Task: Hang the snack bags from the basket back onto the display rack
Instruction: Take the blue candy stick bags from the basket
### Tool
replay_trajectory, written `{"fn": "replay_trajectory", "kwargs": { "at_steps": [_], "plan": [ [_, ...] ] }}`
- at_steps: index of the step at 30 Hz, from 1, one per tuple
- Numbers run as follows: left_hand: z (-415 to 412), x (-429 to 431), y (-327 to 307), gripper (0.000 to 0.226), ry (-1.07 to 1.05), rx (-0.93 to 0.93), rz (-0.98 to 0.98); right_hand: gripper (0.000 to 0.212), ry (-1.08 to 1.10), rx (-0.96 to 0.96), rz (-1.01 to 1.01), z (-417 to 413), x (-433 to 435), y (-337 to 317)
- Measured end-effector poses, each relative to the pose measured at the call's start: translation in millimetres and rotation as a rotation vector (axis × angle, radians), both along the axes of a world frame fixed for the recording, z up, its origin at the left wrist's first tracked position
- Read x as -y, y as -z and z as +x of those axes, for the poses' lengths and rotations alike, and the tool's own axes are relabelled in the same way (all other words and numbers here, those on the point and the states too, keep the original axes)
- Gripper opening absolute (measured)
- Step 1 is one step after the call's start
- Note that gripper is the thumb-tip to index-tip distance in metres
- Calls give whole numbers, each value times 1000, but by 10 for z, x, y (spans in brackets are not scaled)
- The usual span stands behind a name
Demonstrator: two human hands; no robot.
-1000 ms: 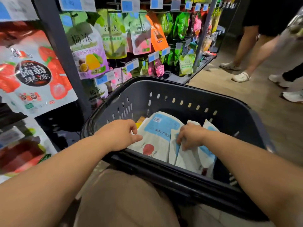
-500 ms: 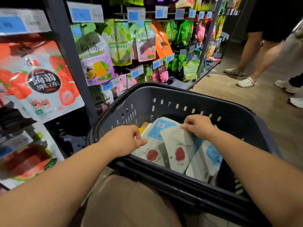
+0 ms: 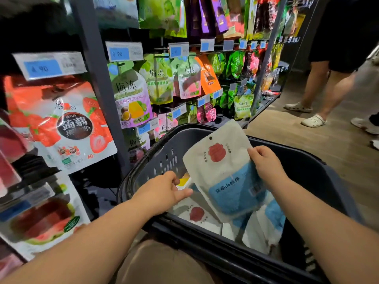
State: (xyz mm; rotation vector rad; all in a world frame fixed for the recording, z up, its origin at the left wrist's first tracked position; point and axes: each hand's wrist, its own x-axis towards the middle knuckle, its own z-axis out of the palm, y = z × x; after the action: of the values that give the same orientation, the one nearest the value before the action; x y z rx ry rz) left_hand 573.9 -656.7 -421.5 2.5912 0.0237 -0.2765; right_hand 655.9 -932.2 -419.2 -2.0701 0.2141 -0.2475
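A dark grey shopping basket (image 3: pixel 320 181) sits in front of me, with several white and blue snack bags (image 3: pixel 264 228) lying inside. My right hand (image 3: pixel 266 165) pinches the right edge of one white snack bag (image 3: pixel 221 173) with a red emblem and a blue lower panel, held upright above the basket, its hang hole at the top. My left hand (image 3: pixel 162 193) rests over the basket's near left rim, fingers loosely curled with nothing in them. The display rack (image 3: pixel 98 83) stands on the left, with hanging snack bags and blue price tags.
Large strawberry jelly bags (image 3: pixel 59 124) hang close on the left, green and purple plum jelly bags (image 3: pixel 133 99) further along the rack. Other people's legs (image 3: pixel 320 87) stand on the wooden floor at the right. My knee shows below the basket.
My right hand has lifted one snack bag out of the pile and turned it upright above the basket. My view has tilted up toward the rack. The left hand stays at the rim.
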Motion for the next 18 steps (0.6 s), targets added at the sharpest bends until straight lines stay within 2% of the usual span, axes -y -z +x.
{"fn": "replay_trajectory", "kwargs": {
  "at_steps": [4, 9, 11, 15, 18],
  "plan": [
    [-3, -1, -23, 57, -22, 0, -54, 40, 24, -21, 221, -53, -133, -41],
    [34, 5, -69, 72, -6, -57, -219, 28, 15, -59, 546, -143, -354, -184],
    [41, 4, -106, 63, -5, -60, -326, 27, 10, -81, 642, -168, -433, -241],
    [9, -33, -155, 30, -1, -66, -608, 28, 2, -112, 808, -210, -644, -362],
    [1, -88, -150, 31, -53, -94, -806, 30, -21, -115, 822, -235, -744, -353]
  ]
}}
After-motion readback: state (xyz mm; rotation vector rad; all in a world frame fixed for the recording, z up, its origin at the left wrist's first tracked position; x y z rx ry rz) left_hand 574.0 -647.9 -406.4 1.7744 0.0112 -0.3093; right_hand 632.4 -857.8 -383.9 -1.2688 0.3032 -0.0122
